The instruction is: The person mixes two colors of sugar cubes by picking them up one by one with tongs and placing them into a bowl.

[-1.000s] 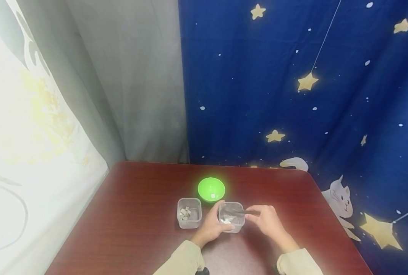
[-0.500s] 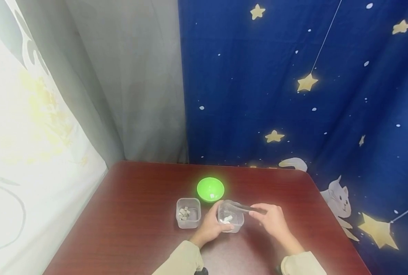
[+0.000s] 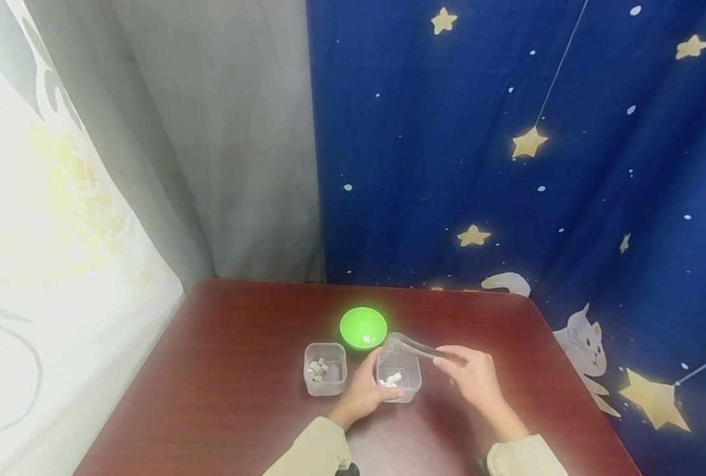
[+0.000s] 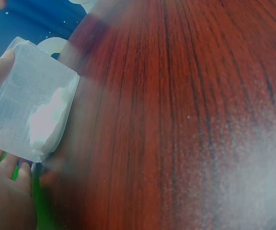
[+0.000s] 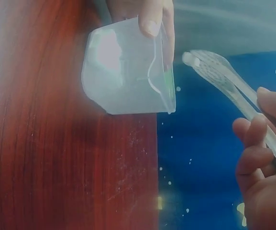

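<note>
Tongs (image 5: 214, 72) lifted, white pc (image 5: 190, 59) at tips; R grip (image 3: 474, 377) pinches tongs, L grip (image 3: 361, 395) holds clear tub (image 5: 126, 79).

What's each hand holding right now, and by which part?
Left hand: the clear tub, gripped by its walls. Right hand: the clear tongs, pinched along the arms, with a small white piece at the tips.

Dark red-brown worktop (image 3: 240, 370), wood-grain finish, rounded far corners. Grey curtain (image 3: 252, 145) behind its left part, meeting a blue curtain (image 3: 412, 145) that spans the right. Blue one's printed with white dots and yellow stars (image 3: 529, 142), some on thin lines, plus a white cat (image 3: 589, 344) lower right. Far left: bright white fabric (image 3: 43, 277), blurry yellow print, details washed out.
</note>
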`<action>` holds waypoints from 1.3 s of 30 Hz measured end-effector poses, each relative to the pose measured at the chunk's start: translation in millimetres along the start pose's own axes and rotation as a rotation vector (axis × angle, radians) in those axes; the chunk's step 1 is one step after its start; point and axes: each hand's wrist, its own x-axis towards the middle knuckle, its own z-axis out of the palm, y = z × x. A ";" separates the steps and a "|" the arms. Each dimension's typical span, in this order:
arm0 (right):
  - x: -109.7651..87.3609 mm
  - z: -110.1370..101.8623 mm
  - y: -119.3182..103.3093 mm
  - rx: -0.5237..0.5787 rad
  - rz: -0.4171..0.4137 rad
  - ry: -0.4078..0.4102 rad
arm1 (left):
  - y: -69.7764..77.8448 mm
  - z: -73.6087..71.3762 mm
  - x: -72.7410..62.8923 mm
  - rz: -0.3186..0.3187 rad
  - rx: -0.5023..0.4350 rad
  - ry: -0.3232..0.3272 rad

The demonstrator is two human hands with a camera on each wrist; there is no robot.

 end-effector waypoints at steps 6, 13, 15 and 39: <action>1.4 3.8 -7.3 0.033 -0.013 0.068 | -0.8 -0.1 0.3 -0.001 -0.005 0.007; 2.4 9.4 -13.4 0.101 0.003 0.111 | -0.7 -0.2 -0.4 0.021 0.007 0.007; 3.5 11.3 -13.6 0.107 -0.006 0.129 | -0.9 0.0 -0.4 0.018 0.009 0.005; 19.2 28.3 -23.4 0.118 -0.045 0.185 | -1.0 0.1 0.6 0.022 0.002 0.002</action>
